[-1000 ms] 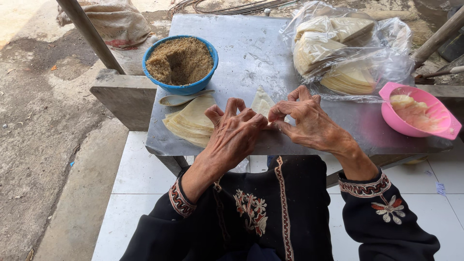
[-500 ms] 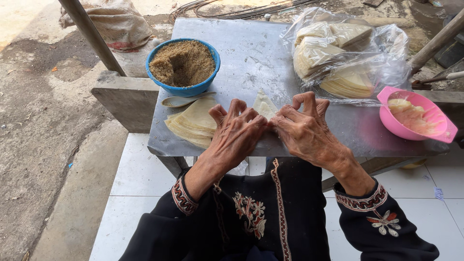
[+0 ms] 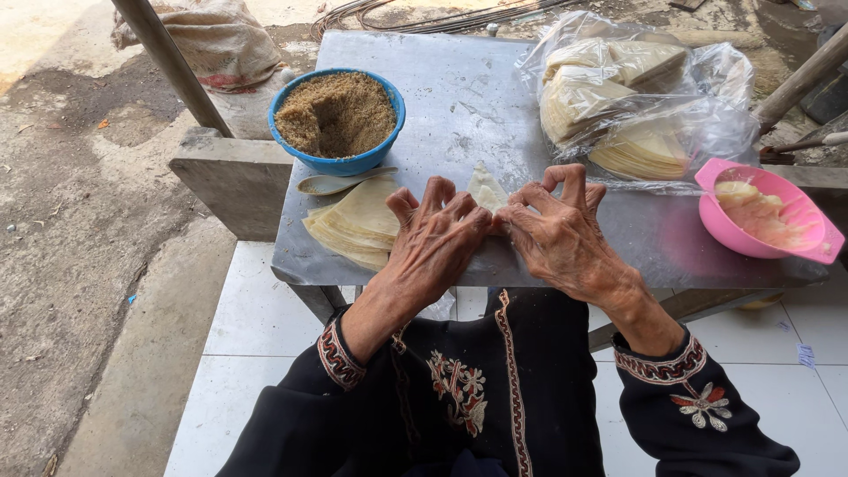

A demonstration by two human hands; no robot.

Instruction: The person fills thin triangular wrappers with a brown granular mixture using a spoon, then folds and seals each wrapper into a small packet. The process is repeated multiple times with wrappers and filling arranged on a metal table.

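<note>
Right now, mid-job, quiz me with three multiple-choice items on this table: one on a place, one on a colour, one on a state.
1. Where does the spoon lie?
A. In the pink bowl
B. Between the blue bowl and the wrapper stack
C. On the floor

2. What colour is the bowl of brown filling?
A. Blue
B. Pink
C. White

3. What are both hands doing?
A. Resting apart
B. Gripping the spoon
C. Pinching one wrapper together

Answers: 1 B, it lies just under the blue rim, above the wrapper stack. 2 A, the rim is blue. 3 C, the left hand and right hand meet on the wrapper.
</note>
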